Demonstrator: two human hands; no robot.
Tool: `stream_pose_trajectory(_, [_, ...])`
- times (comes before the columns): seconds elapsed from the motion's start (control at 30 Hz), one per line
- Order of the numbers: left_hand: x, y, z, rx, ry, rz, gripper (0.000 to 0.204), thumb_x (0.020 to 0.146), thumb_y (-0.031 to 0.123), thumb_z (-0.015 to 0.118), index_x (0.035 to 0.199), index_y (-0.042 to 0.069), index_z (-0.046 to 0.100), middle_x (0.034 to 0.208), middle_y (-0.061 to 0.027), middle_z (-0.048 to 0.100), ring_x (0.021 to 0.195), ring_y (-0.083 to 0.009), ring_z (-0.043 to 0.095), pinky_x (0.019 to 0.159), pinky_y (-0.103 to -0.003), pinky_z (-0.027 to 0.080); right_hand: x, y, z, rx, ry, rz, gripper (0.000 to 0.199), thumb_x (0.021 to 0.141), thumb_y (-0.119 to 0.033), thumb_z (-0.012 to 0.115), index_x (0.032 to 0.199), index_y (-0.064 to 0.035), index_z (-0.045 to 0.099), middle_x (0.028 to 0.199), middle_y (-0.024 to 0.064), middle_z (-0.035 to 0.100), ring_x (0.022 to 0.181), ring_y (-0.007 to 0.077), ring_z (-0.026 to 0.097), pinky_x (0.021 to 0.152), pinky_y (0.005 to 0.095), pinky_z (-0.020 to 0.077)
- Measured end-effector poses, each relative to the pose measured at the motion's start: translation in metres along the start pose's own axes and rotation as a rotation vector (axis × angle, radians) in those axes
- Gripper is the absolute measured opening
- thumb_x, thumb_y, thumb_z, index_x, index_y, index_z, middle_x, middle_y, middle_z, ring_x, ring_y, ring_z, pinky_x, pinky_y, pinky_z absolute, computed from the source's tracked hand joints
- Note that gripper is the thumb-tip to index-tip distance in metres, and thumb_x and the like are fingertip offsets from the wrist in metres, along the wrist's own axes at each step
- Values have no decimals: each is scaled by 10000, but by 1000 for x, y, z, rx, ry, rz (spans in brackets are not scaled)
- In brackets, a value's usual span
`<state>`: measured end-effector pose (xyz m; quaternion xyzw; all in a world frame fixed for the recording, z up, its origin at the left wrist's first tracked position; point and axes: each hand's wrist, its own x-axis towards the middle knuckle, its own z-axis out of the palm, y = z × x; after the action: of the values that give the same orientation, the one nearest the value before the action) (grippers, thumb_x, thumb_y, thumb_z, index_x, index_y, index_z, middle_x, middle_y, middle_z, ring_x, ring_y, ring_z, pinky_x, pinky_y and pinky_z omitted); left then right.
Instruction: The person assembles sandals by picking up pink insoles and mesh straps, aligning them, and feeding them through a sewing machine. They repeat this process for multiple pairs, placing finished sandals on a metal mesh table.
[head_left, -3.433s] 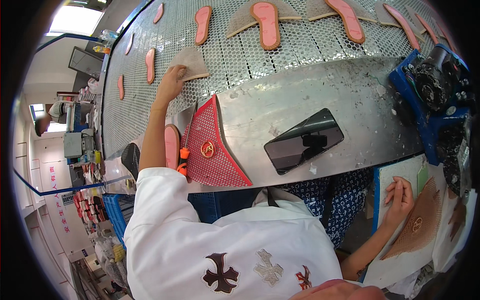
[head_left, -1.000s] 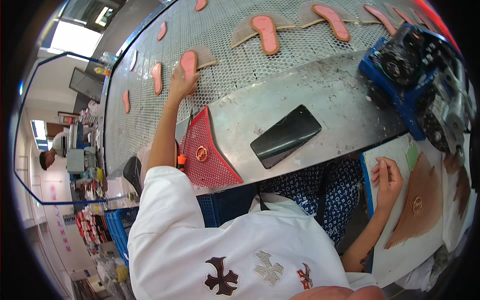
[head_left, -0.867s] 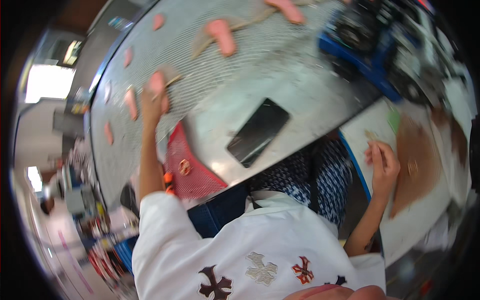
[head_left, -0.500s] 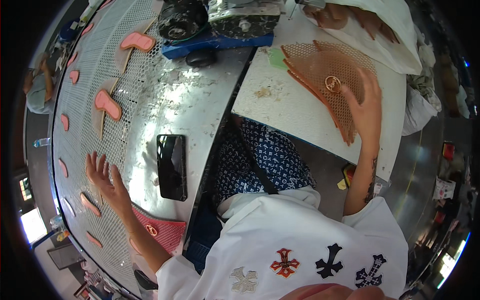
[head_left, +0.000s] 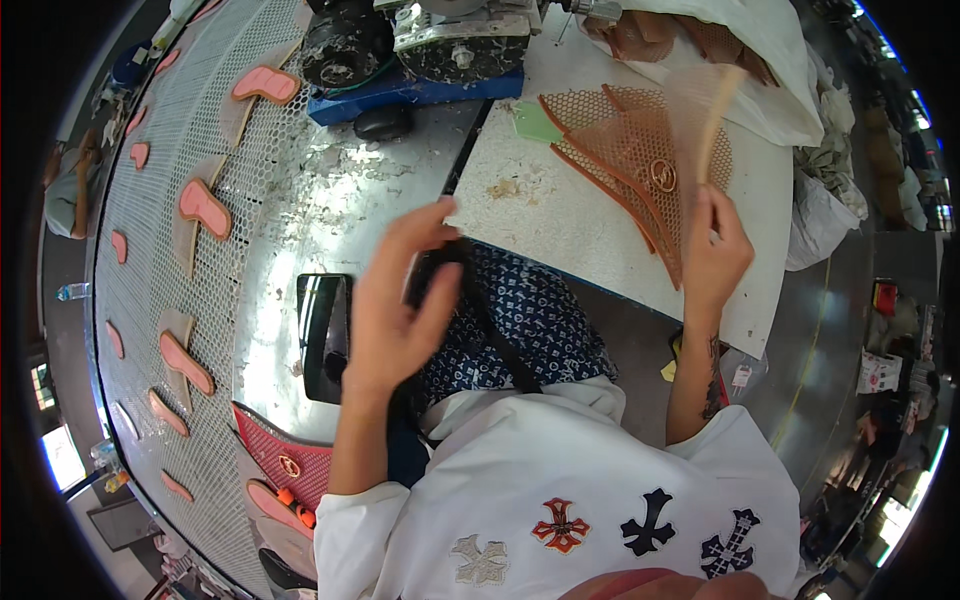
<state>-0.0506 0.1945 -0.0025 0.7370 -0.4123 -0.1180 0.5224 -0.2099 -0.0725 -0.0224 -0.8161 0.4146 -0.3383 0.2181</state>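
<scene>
My right hand pinches the lower end of a sheer, curved piece with a tan edge, raised above the white board. Beneath it lie several brown mesh pieces with orange-brown edging; one bears a round gold emblem. My left hand is open, thumb and fingers apart, holding nothing. It hovers over the table edge, right of a black phone. On the conveyor mesh, a pink foot-shaped pad rests on a sheer piece, with similar pads farther up.
A machine on a blue base stands at the back. The white board is on the right, with a white bag of brown pieces behind. Red mesh lies front left. A person is at far left.
My left hand has moved right, away from the conveyor mesh, where a pink pad on a sheer piece now shows. My right hand has lifted a sheer piece off the brown mesh.
</scene>
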Motion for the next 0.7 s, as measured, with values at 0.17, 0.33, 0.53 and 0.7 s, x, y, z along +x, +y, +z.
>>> stream_pose_trajectory(0.17, [11,20,63,-467,-146,-15,802,839,176,729,1489,10,290,1443,-192,405,1259,-305,499,1020,-401,431,-31,-23,-19,152,16,-549,144,867,-94,666,970,2,695,1115,179,656,1015,339,628,859,424,501])
stream_pose_trajectory(0.33, [7,32,84,-777,84,-312,398,1014,207,506,1321,-45,485,1233,-135,582,1152,-201,538,985,-321,426,-38,-53,-11,256,-399,-900,242,748,-96,734,987,-63,711,1222,100,630,1194,338,556,1022,501,417])
stream_pose_trajectory(0.53, [24,26,74,-1069,144,-373,475,1024,322,460,1315,-53,467,1211,-110,591,1087,-162,573,953,-313,453,-36,-52,5,662,-94,-299,438,848,-77,704,1254,15,567,1196,137,633,1162,271,570,1051,391,389])
stream_pose_trajectory(0.7, [48,34,71,-1272,78,-478,483,1007,374,464,1267,-32,501,1178,-99,607,1063,-151,589,951,-307,454,-21,-19,-4,1090,-362,205,354,914,-79,653,1221,75,564,1141,111,643,1074,178,595,958,330,449])
